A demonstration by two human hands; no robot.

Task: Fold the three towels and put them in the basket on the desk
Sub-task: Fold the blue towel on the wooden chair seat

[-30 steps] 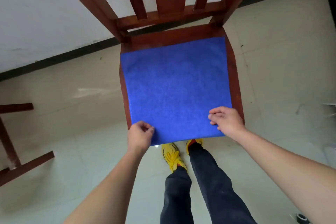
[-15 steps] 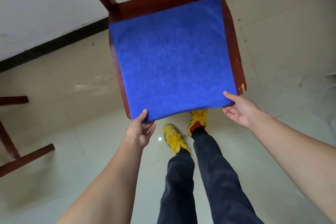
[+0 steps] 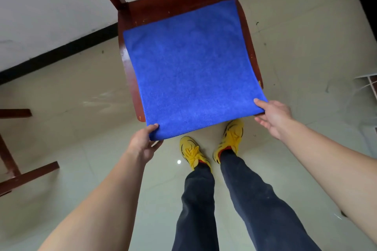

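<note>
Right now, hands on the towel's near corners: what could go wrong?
1. The left hand and right hand pinch only the corner tips of the blue towel; a slip could drop that edge to the floor.
2. Its near edge overhangs the chair seat, so a pull could slide it off.

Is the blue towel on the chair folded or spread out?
Spread out. The towel lies flat across the chair seat, no fold showing; the left hand and right hand each pinch a near corner.
</note>
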